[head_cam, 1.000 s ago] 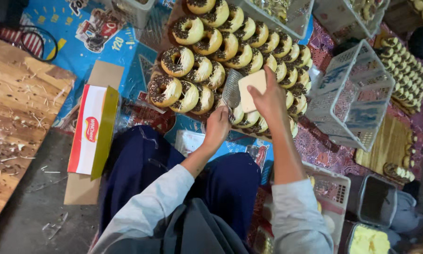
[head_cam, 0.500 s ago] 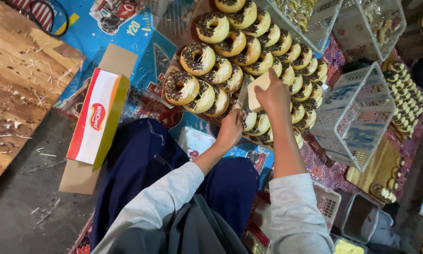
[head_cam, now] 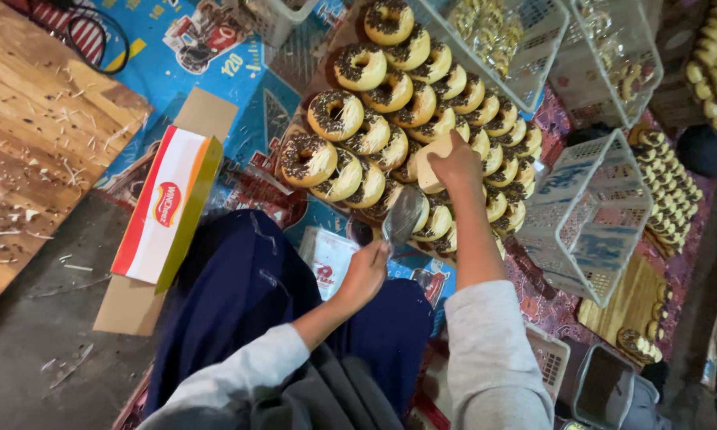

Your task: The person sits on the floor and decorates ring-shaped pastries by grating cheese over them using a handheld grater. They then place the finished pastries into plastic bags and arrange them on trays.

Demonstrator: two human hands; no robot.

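Rows of ring doughnuts (head_cam: 350,119) topped with chocolate and sprinkles lie overlapping on a tray in front of me. My right hand (head_cam: 456,163) reaches over the middle rows and grips a pale, plain doughnut (head_cam: 429,173). My left hand (head_cam: 365,272) is nearer my lap and holds a shiny metal spatula (head_cam: 404,215), whose blade rests at the near edge of the doughnut rows. Both sleeves are light grey. My dark blue lap fills the bottom centre.
A red, white and yellow carton (head_cam: 166,209) lies on cardboard to the left, beside a wooden board (head_cam: 32,135). White plastic baskets (head_cam: 589,215) stand to the right and at the top (head_cam: 502,40). More small doughnuts (head_cam: 671,191) lie in rows at far right.
My left hand has drawn back from the doughnuts toward my lap, with the spatula now showing in it. My right hand stays on the pale doughnut. The view has shifted slightly.
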